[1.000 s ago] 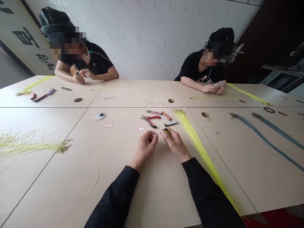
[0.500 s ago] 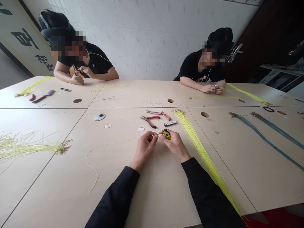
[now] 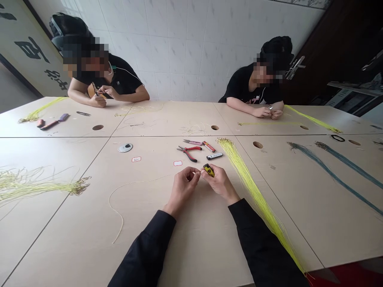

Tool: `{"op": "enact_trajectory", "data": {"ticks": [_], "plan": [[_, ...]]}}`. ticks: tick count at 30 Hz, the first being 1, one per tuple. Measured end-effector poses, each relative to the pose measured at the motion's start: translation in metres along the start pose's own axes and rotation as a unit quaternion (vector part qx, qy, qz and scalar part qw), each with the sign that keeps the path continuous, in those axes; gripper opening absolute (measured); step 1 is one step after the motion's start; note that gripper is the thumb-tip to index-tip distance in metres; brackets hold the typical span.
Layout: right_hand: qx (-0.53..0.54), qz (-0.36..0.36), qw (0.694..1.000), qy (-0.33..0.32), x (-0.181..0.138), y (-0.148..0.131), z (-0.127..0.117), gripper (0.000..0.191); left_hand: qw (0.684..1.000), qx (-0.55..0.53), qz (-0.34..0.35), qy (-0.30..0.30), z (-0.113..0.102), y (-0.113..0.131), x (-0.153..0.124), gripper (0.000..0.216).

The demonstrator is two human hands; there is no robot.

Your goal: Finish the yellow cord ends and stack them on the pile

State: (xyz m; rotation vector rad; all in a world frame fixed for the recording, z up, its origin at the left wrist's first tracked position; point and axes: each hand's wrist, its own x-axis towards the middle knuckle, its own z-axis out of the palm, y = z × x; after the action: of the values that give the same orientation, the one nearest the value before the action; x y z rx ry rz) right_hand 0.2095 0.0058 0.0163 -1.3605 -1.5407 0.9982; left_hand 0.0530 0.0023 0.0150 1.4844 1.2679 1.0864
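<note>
My left hand [image 3: 182, 191] is pinched shut on the end of a thin cream cord [image 3: 134, 182], which curves away across the tabletop to the left. My right hand [image 3: 220, 184] grips a yellow and black lighter [image 3: 208, 170] between its fingers and thumb. The two hands almost meet at the fingertips, and the lighter's head sits close to the cord end. The exact tip of the cord is too small to make out. A long bundle of yellow cords [image 3: 254, 191] lies just right of my right hand.
Red-handled pliers [image 3: 189, 153], two more lighters [image 3: 214, 156] and pink-handled scissors [image 3: 191, 141] lie just beyond my hands. Teal cord bundles [image 3: 335, 173] lie to the right, and pale cord bundles [image 3: 36, 187] to the left. Two seated people work with their hands across the table.
My hands have drawn closer together. The lighter has turned in my right hand, and its yellow face now shows more fully.
</note>
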Motion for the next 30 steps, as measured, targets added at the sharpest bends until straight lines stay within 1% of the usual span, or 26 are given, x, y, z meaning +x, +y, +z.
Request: {"op": "enact_trajectory", "data": {"ticks": [7, 16, 21, 25, 30], "plan": [[-0.011, -0.002, 1.000, 0.016, 0.0000, -0.0029, -0.0009, 0.034, 1.000, -0.014, 0.002, -0.002, 0.0005, -0.0017, 0.0001, 0.029], [0.014, 0.006, 1.000, -0.009, 0.0000, -0.0031, -0.0008, 0.037, 1.000, 0.002, -0.001, -0.006, 0.0010, -0.0017, 0.0001, 0.029], [0.043, 0.032, 0.998, -0.023, 0.0004, -0.0045, -0.0011, 0.035, 1.000, -0.006, 0.001, 0.002, 0.0010, -0.0023, 0.0007, 0.030], [0.055, 0.026, 0.997, -0.037, 0.0009, -0.0017, -0.0012, 0.033, 1.000, -0.001, -0.006, -0.001, 0.0004, -0.0014, -0.0001, 0.029], [0.065, 0.021, 0.997, -0.048, 0.0015, 0.0006, -0.0003, 0.029, 1.000, 0.005, 0.007, -0.007, 0.0012, -0.0030, -0.0009, 0.024]]}}
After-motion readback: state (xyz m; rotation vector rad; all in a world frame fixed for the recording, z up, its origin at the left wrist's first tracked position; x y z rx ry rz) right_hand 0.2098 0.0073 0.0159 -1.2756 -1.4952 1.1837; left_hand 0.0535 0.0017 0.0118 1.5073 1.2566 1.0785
